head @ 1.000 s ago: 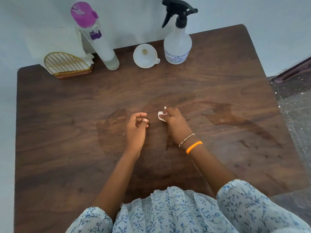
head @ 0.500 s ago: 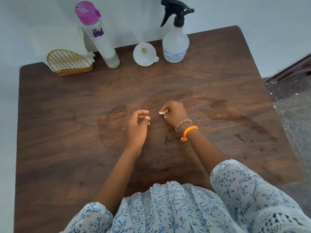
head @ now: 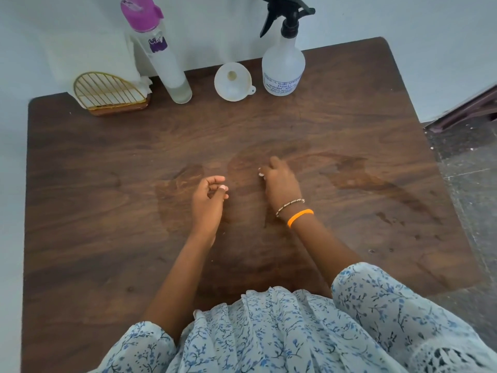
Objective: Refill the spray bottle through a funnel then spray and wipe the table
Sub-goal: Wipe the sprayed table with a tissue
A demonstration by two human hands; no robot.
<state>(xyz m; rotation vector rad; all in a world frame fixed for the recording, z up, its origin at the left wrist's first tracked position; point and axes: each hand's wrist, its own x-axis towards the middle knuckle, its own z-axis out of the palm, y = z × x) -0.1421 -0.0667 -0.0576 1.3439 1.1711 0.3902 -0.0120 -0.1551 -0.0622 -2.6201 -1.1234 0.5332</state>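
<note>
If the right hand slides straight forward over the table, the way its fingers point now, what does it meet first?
Probably the funnel. The right hand, holding a small white wad, points toward the far edge of the table; only bare wet wood lies between. The spray bottle stands just right of that line.

Soft, even daylight (edges bowed by wide-angle).

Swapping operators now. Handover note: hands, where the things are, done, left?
Right hand pinches a small white wad against the table.
Left hand loosely curled, holds nothing.
Spray bottle, capped, stands at the far edge, funnel beside it on the table, water bottle further left.
Done: refill looks finished; table sprayed, wet patches show.
Left: wipe the remaining patches, mostly to the right.
</note>
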